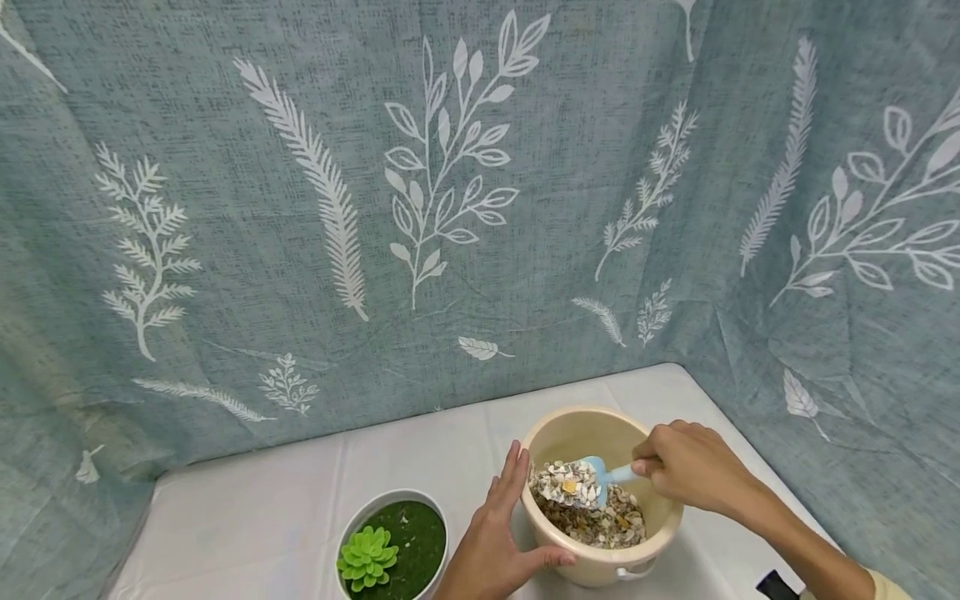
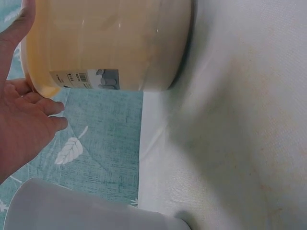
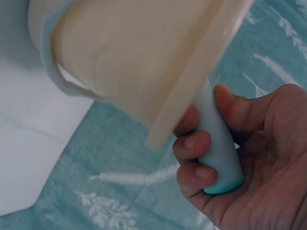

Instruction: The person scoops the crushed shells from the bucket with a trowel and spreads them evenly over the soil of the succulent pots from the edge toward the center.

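A cream bucket point(image 1: 660, 533) holds a bed of mixed gravel point(image 1: 607, 521), pale and brown chips. My right hand point(image 1: 693, 462) grips the light-blue handle point(image 3: 220, 148) of a small hand shovel point(image 1: 602, 483), fingers curled round it over the bucket's right rim. The shovel's blade is heaped with pale chips and one orange piece, inside the bucket above the gravel bed. My left hand point(image 1: 491, 529) rests against the bucket's left side, fingers spread and fairly straight along the rim, thumb on the front. In the left wrist view its fingertips point(image 2: 57, 108) lie by the rim.
Left of my left hand stands a white pot point(image 1: 444, 550) with a green mossy surface and a bright green succulent point(image 1: 367, 557). A white cloth point(image 1: 247, 517) covers the table. Teal leaf-printed fabric point(image 1: 540, 250) hangs behind and at the right. The bucket's pale carrying handle point(image 3: 48, 57) hangs down.
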`<state>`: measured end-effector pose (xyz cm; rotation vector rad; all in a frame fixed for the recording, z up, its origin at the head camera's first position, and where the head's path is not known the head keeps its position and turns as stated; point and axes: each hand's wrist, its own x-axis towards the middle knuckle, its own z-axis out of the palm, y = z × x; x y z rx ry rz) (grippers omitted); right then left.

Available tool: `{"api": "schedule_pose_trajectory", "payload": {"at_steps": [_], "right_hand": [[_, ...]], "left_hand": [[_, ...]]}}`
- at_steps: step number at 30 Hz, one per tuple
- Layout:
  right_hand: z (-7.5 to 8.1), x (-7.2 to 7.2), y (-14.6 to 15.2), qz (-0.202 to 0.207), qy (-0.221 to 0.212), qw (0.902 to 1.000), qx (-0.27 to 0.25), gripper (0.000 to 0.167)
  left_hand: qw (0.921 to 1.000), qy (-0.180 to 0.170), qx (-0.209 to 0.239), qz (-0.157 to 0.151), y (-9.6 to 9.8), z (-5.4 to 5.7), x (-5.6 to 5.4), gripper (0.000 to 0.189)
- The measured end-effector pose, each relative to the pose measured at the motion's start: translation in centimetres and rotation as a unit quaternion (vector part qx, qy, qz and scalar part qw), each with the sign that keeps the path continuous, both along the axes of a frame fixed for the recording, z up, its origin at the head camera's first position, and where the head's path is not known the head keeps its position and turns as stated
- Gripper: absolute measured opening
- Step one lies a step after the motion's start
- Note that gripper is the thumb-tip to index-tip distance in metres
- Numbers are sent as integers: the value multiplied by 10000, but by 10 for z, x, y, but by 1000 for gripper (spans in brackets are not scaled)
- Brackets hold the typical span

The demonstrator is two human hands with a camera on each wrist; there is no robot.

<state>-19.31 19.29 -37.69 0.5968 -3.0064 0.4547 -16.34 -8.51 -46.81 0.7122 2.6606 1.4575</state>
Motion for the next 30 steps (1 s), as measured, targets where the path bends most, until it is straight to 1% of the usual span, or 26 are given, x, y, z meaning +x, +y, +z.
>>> {"api": "schedule_pose_trajectory", "payload": {"at_steps": [4, 7, 9, 11, 14, 15, 17, 19, 21, 25, 27, 30], "right_hand": [[4, 4, 12, -66, -59, 10000, -42, 40], [8, 4, 19, -63, -115, 9998, -162, 28], [11, 4, 23, -27, -141, 9995, -275, 24], [14, 4, 28, 28, -131, 9992, -381, 26], [19, 5, 35, 53, -97, 9989, -458, 35], [21, 6, 37, 41, -101, 9988, -472, 36], [23, 7, 40, -12, -41, 9991, -427, 34], [26, 7, 41, -67, -20, 9993, -372, 30], [28, 8, 42, -135, -4, 9994, -310, 21], [32, 9, 42, -189, -55, 9994, -274, 17], [33, 9, 42, -185, -141, 9992, -319, 20], [34, 9, 43, -187, -189, 9990, -361, 15]], "left_hand": [[10000, -87, 0, 34, -1, 1, 0, 122], [9999, 21, -18, 138, -2, 2, 1, 122], [9998, 136, -11, 166, -2, 2, 1, 123], [9997, 170, -2, 155, -1, 1, 1, 123], [9999, 117, 0, 101, 0, 1, 0, 122], [9999, 50, 5, 102, 0, 1, -1, 121], [9999, 62, -2, 96, -1, 0, -1, 121], [9998, 148, -41, 123, -2, 0, 0, 121], [9993, 302, -128, 172, -3, 0, 0, 122], [9980, 517, -278, 243, -5, 1, 0, 121], [9980, 483, -325, 244, -5, 2, 0, 120], [9978, 414, -451, 262, -3, 5, 1, 119]]}}
